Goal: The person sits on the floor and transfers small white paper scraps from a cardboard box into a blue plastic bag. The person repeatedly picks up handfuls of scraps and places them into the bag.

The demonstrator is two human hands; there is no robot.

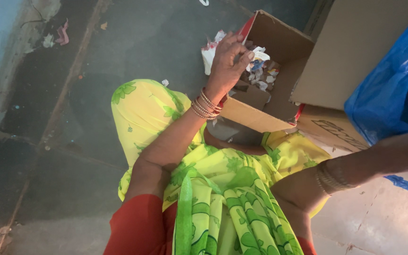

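Observation:
My left hand [230, 59] reaches forward over the near rim of an open cardboard box [284, 42] on the floor. Its fingers are bunched together just above the box's contents, and I cannot tell whether they pinch anything. Several small crumpled scraps of white and coloured paper [262, 71] lie inside the box. A larger white and red crumpled wrapper [209, 51] lies against the box's left side, behind my hand. Bangles ring my left wrist [206, 105]. My right forearm [378, 160], also with bangles, stretches off to the right. That hand is out of view.
A bigger plain cardboard box [355, 47] stands to the right of the open one, with a blue plastic bag [393, 94] beside it. Another flattened printed carton [331, 127] lies below. Yellow-green cloth [223, 189] covers my lap. The dark floor [48, 141] has bits of litter at the upper left.

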